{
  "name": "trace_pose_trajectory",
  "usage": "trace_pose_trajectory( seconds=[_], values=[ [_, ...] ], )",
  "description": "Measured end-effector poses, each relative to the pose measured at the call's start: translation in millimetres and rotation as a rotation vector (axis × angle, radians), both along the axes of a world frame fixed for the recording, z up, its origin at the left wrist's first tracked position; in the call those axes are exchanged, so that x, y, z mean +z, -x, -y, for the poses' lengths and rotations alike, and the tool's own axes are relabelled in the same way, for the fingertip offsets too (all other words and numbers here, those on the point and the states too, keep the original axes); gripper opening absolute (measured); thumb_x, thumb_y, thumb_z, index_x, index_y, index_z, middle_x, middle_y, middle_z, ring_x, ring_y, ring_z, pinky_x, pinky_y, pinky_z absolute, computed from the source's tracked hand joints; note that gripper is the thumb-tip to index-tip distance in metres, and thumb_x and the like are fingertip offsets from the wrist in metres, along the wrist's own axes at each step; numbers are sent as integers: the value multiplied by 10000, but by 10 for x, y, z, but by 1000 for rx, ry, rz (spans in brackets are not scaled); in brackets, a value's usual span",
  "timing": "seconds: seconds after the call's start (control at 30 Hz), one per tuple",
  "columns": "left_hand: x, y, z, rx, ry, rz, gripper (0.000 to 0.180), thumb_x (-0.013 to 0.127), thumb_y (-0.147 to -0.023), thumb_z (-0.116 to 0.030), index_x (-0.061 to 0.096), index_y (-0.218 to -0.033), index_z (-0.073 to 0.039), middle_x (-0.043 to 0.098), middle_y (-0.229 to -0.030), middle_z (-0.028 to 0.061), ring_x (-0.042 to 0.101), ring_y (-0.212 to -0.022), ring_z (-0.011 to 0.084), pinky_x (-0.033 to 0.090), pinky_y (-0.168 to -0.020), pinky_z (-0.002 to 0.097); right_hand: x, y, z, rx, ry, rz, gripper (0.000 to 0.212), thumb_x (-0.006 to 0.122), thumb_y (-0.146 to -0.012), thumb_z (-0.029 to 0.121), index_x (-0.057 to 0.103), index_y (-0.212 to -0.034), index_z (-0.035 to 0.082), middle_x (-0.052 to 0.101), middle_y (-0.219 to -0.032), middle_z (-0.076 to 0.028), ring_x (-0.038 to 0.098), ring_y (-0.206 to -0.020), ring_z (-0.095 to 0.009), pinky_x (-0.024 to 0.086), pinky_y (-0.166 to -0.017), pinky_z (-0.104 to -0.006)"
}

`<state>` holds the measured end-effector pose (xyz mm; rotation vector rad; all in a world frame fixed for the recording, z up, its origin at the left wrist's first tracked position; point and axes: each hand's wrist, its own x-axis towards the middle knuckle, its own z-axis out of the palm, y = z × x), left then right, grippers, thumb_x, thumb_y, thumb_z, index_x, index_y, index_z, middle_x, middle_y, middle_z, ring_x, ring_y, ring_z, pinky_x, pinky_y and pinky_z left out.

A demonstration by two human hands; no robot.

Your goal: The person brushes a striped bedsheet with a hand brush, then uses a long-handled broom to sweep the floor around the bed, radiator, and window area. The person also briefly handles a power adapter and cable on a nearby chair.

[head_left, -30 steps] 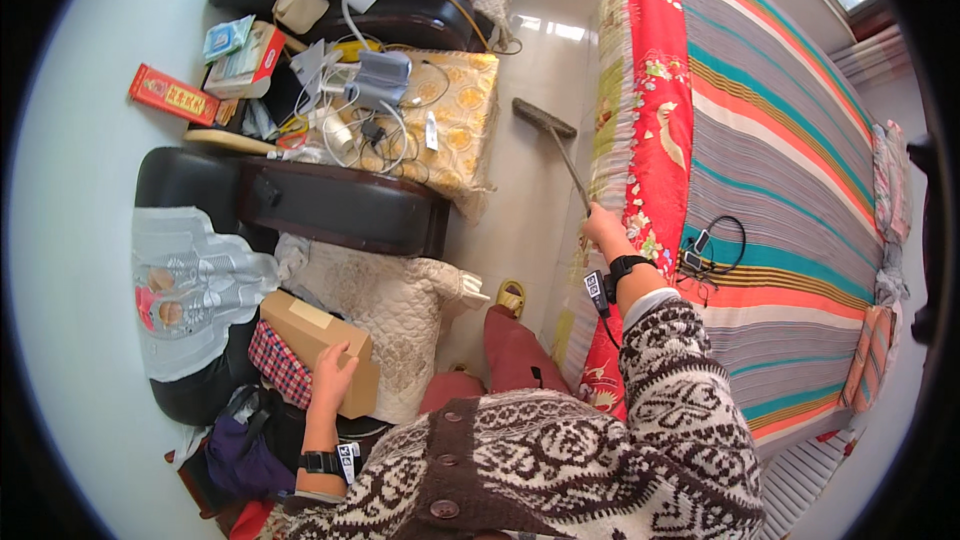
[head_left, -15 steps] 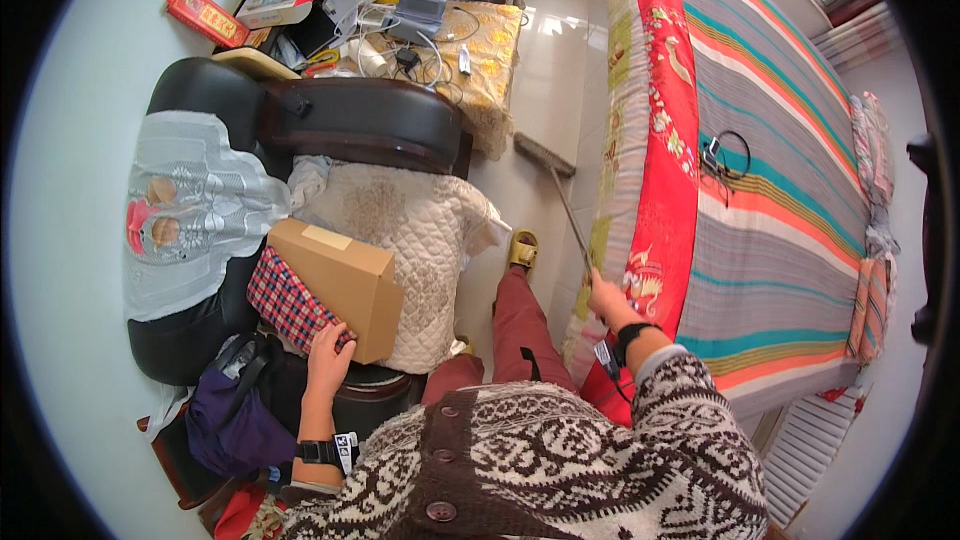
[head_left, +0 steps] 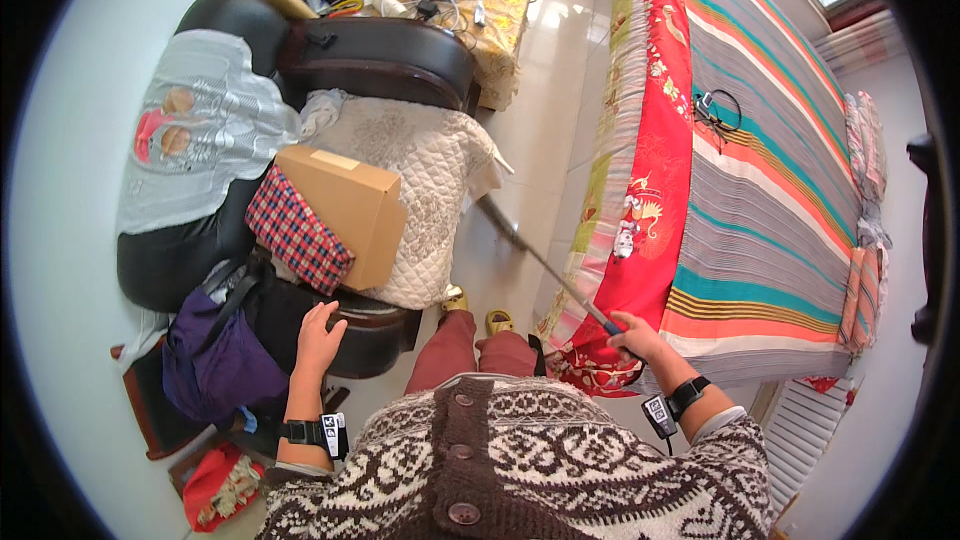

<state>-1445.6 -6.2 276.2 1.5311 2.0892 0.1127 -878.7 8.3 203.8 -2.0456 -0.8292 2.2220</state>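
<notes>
My right hand (head_left: 637, 338) is closed round the upper end of a broom's thin handle, beside the bed's red edge. The broom (head_left: 556, 275) slants away to the left. Its wide head, smeared by motion, lies on the floor by the sofa's front edge. My left hand (head_left: 318, 336) is open and holds nothing, over the dark sofa armrest. Just beyond it are a red, blue and white checked cloth bundle (head_left: 298, 230) and a brown cardboard box (head_left: 352, 208) on the sofa. A purple bag (head_left: 215, 360) is close by on the left.
On the right, a bed (head_left: 770, 240) with a striped cover and red border holds a black cabled device (head_left: 715, 112). A quilted pad (head_left: 425, 150) covers the sofa seat. Farther off, a table (head_left: 505, 15) carries tangled cables. Tiled floor (head_left: 545, 140) runs between bed and sofa.
The broom head has swung nearer and left, toward the sofa. My left hand has come off the checked bundle and opened. My view and feet have shifted.
</notes>
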Motion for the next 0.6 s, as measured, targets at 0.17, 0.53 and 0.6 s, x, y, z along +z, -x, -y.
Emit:
trace_pose_trajectory(
  seconds=[0.17,0.53,0.6],
  values=[
    [63,-196,816,151,23,-23,398,638,-775,-171,582,-1143,-32,543,-1207,185,455,-1188,319,359,-1002,379,-470,171,-451,410,-478,272,603,583,-725,84,404,-1301,105,610,-773,-184,620,-596,-294,491,-533,-412],
    [27,-564,2628,398,143,-56,418,644,-789,-206,571,-1180,-78,484,-1288,191,411,-1231,327,340,-1011,405,-1208,1180,-1144,806,-490,516,280,421,-810,114,499,-1062,20,659,-844,-186,658,-791,-315,502,-737,-425],
    [25,-537,2880,410,138,-54,417,640,-793,-206,568,-1183,-78,486,-1287,191,411,-1230,328,341,-1010,406,-1217,1261,-855,902,-508,523,340,430,-811,123,463,-1128,5,651,-891,-212,640,-873,-345,498,-767,-442]
  ],
)
